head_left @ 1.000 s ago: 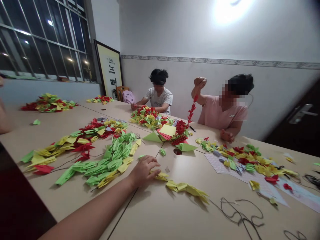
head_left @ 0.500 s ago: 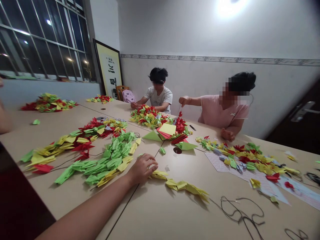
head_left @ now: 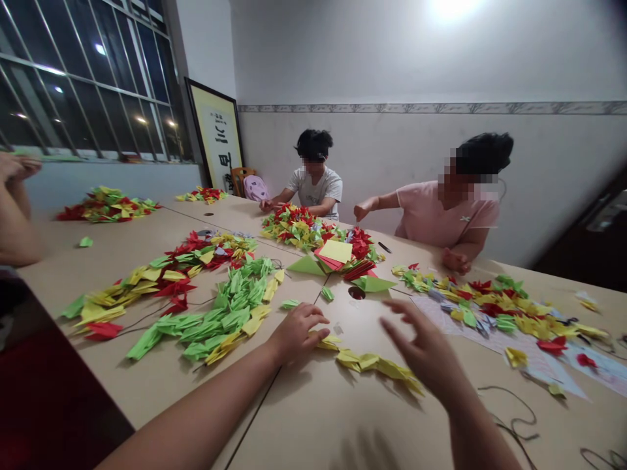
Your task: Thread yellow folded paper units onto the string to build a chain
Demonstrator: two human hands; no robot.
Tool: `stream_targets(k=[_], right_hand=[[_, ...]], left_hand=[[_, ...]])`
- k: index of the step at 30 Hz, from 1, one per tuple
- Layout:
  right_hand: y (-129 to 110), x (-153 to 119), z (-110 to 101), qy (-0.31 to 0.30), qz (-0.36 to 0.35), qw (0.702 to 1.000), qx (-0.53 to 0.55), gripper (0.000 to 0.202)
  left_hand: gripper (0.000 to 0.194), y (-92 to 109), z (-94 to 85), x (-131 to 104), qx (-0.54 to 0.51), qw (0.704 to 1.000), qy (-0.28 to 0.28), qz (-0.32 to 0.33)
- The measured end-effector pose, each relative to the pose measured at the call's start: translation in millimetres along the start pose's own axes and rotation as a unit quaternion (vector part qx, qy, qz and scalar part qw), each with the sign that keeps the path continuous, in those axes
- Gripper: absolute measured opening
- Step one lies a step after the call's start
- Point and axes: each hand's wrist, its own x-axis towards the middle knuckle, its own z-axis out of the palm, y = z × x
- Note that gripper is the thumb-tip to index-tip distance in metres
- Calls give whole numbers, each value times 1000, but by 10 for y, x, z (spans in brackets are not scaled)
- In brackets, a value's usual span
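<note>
My left hand (head_left: 300,331) rests low over the table at the left end of a strand of folded yellow paper pieces (head_left: 367,362). Its fingers are bent, with a gap between thumb and forefinger; what lies under the palm is hidden. Above the strand's right end hovers my right hand (head_left: 428,356), open and holding nothing, fingers spread and slightly blurred. Left of my left hand lies a thick bundle of folded green paper pieces (head_left: 215,310), edged by a yellow row (head_left: 240,333). Two loose green pieces, one a small folded piece (head_left: 327,294), lie just beyond my hands.
Paper sheets (head_left: 336,251) lie before a mixed heap (head_left: 289,225). Another strand (head_left: 490,303) lies on printed sheets at right, with dark cord (head_left: 514,418) nearer me. Two people sit opposite, one in a pink top (head_left: 441,209); another person's arm (head_left: 17,222) is at left.
My right hand has come into view from the lower right and now hovers over the yellow strand. The view has shifted slightly; my left hand stays by the strand's end.
</note>
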Motion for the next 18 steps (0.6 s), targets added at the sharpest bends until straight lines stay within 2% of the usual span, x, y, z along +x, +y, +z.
stream_targets(k=[3, 5, 9, 18], right_hand=[[-40, 1, 240, -160, -16, 987, 23, 30], [-37, -24, 392, -210, -1, 977, 19, 29], [9, -80, 543, -224, 29, 974, -18, 27], [13, -71, 533, -237, 19, 971, -25, 11]], left_hand=[[29, 5, 17, 8, 3, 1000, -19, 6], [29, 1, 27, 16, 2, 999, -31, 9], [28, -10, 43, 30, -3, 999, -47, 17], [29, -4, 80, 30, -12, 996, -86, 24]])
